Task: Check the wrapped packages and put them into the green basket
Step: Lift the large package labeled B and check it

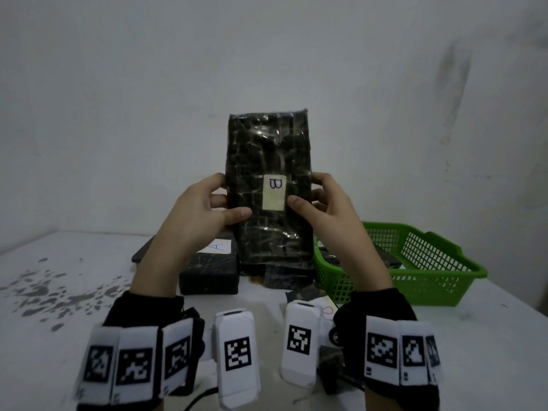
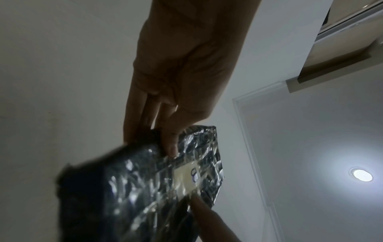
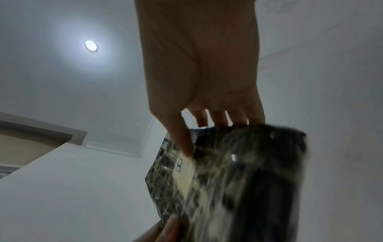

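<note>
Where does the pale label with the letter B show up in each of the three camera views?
Head: the label sits centre frame, on the lower half of the held package, beside the right thumb.
Left wrist: the label sits right of centre, low in the frame.
Right wrist: the label sits at centre, low in the frame.
Shared landmark: the blue B, with a thumb beside the label.

The left hand (image 2: 182, 78) comes down from the top of the frame and grips the dark wrapped package (image 2: 140, 185) at its upper edge. A pale label (image 2: 186, 176) is on the package, and a ceiling lamp (image 2: 361, 175) shines at the right.
</note>
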A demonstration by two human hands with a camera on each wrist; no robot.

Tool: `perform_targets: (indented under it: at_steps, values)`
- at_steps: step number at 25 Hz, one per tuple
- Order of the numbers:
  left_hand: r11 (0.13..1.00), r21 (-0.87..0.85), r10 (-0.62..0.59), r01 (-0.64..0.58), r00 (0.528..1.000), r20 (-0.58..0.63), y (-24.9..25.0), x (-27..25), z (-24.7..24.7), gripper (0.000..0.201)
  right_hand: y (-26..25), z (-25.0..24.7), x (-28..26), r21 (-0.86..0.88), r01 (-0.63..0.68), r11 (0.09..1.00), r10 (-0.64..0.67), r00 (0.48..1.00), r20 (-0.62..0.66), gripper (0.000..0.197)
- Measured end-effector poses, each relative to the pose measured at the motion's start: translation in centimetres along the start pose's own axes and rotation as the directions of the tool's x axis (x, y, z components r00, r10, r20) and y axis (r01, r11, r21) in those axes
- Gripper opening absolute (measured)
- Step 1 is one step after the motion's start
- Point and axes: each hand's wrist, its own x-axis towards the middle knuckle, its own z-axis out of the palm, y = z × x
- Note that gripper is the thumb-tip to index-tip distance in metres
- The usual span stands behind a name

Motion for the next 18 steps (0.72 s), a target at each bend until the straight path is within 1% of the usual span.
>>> perform_targets:
  at_steps: [2, 4, 7, 9, 11, 13, 15, 17, 18]
  values:
    - [1.000, 0.011, -0.001, 0.001, 1.000, 0.006, -0.2, 0.1, -0.3, 0.031, -0.1, 0.0, 0.0, -0.030, 0.032, 0.999, -0.031, 0.999, 0.014, 0.028]
    - [1.000, 0.008, -0.003, 0.003, 1.000, 0.029, -0.2, 0.0, -0.2, 0.032, 0.1, 0.4, 0.2, -0.026, 0.028, 0.999, -0.029, 0.998, -0.052, 0.027]
    - [0.999, 0.045, 0.021, -0.024, 0.997, 0.070, 0.2, -0.1, 0.3, 0.036, 0.4, 0.7, 0.4, 0.029, -0.020, 0.999, 0.025, 0.982, -0.188, 0.021]
    - [0.998, 0.057, 0.028, -0.034, 0.994, 0.107, 0.4, -0.2, 0.4, 0.037, 0.5, 0.5, 0.3, 0.030, -0.035, 0.999, 0.040, 0.974, -0.223, 0.016]
    - [0.998, 0.048, 0.020, -0.028, 0.984, 0.175, 0.2, -0.3, 0.6, 0.036, 0.6, 0.4, 0.2, 0.009, -0.034, 0.999, 0.035, 0.973, -0.229, 0.015]
    - [0.999, 0.039, 0.018, -0.026, 0.981, 0.193, 0.0, -0.3, 0.6, 0.030, 0.5, 0.3, 0.2, 0.008, -0.026, 1.000, 0.027, 0.980, -0.195, 0.016]
    - [0.999, 0.003, 0.037, -0.038, 0.989, 0.140, 0.0, -0.3, 0.2, 0.022, 0.3, 0.2, 0.1, 0.033, -0.019, 0.999, 0.022, 0.995, -0.095, 0.016]
    - [0.998, -0.049, 0.054, -0.049, 0.993, 0.109, 0.0, -0.3, -0.3, 0.021, 0.0, 0.0, -0.1, 0.047, 0.001, 0.999, -0.001, 1.000, 0.000, 0.015]
    - [0.996, -0.069, 0.056, -0.049, 0.993, 0.103, 0.0, -0.3, -0.6, 0.022, -0.1, -0.2, -0.1, 0.045, 0.013, 0.999, -0.014, 1.000, 0.024, 0.014]
